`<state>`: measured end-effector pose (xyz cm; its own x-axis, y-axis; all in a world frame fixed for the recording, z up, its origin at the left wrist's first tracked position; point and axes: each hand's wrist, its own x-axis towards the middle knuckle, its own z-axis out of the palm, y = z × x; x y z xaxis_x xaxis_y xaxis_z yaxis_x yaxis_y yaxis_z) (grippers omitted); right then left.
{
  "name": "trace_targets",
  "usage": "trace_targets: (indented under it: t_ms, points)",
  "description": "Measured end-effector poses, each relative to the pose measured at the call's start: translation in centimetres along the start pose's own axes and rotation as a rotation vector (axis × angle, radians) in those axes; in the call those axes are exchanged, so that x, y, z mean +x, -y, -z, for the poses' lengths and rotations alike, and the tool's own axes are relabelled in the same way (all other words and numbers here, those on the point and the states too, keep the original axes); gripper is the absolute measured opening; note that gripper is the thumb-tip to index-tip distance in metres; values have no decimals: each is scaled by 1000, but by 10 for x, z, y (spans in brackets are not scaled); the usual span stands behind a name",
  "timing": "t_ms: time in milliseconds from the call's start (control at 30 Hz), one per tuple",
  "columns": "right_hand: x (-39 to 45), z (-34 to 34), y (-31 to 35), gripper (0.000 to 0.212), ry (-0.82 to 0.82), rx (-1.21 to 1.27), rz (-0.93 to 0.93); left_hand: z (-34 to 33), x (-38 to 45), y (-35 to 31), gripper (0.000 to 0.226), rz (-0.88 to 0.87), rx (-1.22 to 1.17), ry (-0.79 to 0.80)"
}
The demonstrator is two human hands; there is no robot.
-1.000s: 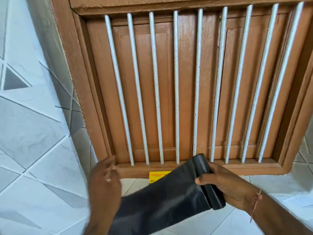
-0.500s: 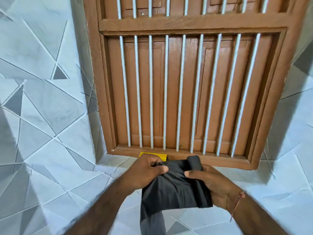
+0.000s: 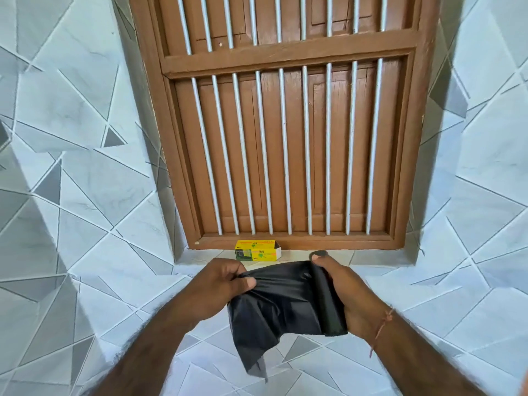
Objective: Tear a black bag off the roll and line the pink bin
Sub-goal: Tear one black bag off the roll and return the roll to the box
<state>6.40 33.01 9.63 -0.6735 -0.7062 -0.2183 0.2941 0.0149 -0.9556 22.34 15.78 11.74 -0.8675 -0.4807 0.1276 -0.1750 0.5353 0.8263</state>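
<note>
Item: roll of thin black plastic bin bags, held upright-tilted in the right hand, whose fingers are wrapped closed around the cylinder with the thumb pressed over its top end. Unwound from it, one loose black bag sheet, crumpled, with its free corner hanging down between the forearms. Left hand: closed in a pinch, thumb against fingers, on the sheet's upper edge just beside the roll. Judged purpose of the hold: one hand anchors the roll while the other draws the sheet taut across, readying a tear; no tear line or perforation can be made out, and the sheet appears not yet separated. Pink bin: not in view; lining not yet begun. Setting: pale grey-white tiled ledge beneath a brown wooden shuttered window fronted by white vertical bars. A small yellow-and-green cardboard box lies on the ledge against the frame, beyond the hands and apart from them. Walls to either side carry tiles with grey angular line patterns.
</note>
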Motion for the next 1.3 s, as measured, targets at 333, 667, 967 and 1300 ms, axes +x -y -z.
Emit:
trace_targets:
  t_ms: [333, 667, 967, 1300]
  points:
    - [-76, -54, -45, 10, -56, -20, 37, 67, -89, 31, 32, 40, 129, 16]
    - [-125, -93, -31, 24, 5, -104, 103, 98, -140, 27, 18, 85, 338, 226]
    - [-145, -99, -5, 26, 154, -61, 60, 27, -127, -4, 12, -90, -389, 167]
    - [-136, -67, -14, 20, 66, -51, 120, 38, -117, -14, 24, -155, -50, 95]
